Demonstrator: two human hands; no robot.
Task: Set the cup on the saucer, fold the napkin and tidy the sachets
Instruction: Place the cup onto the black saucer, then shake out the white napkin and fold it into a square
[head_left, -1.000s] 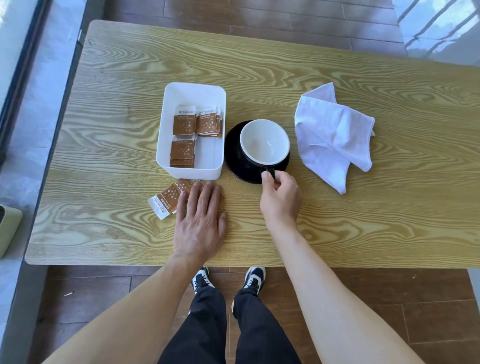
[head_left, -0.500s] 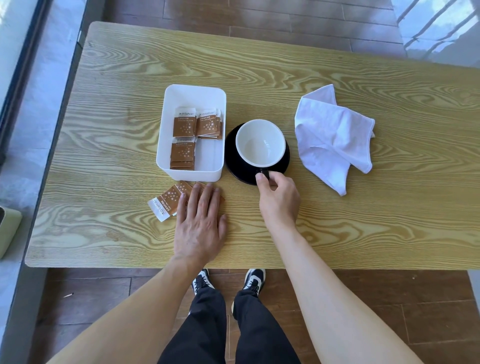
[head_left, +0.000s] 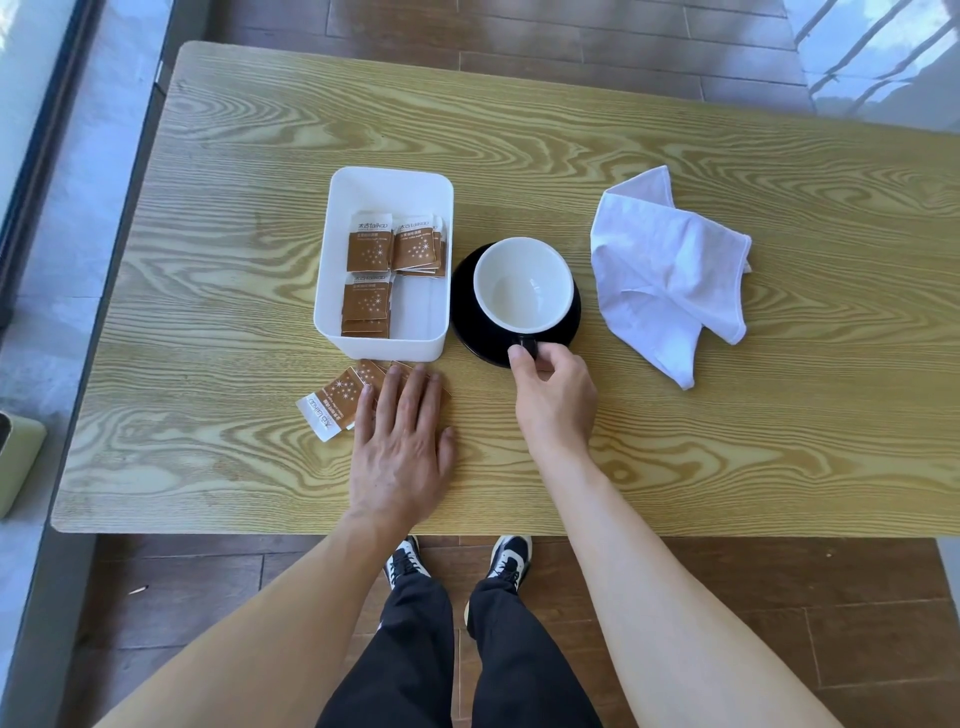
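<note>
An empty cup (head_left: 522, 283), white inside and black outside, stands on the black saucer (head_left: 571, 325) at the table's middle. My right hand (head_left: 556, 400) pinches the cup's black handle at the near side. My left hand (head_left: 402, 441) lies flat, fingers straight, on loose brown sachets (head_left: 332, 402) just in front of the white tray (head_left: 387, 182). Several more brown sachets (head_left: 369, 249) lie inside that tray. A white napkin (head_left: 670, 270) lies crumpled to the right of the saucer.
The wooden table (head_left: 727, 441) has its near edge just below my wrists. A pale green object (head_left: 18, 462) sits off the table's left edge. My legs and shoes show below, over brown floor tiles.
The cup has shifted slightly left and settled onto the saucer's middle, my right hand still at its handle. My left hand has stayed on the loose sachets.
</note>
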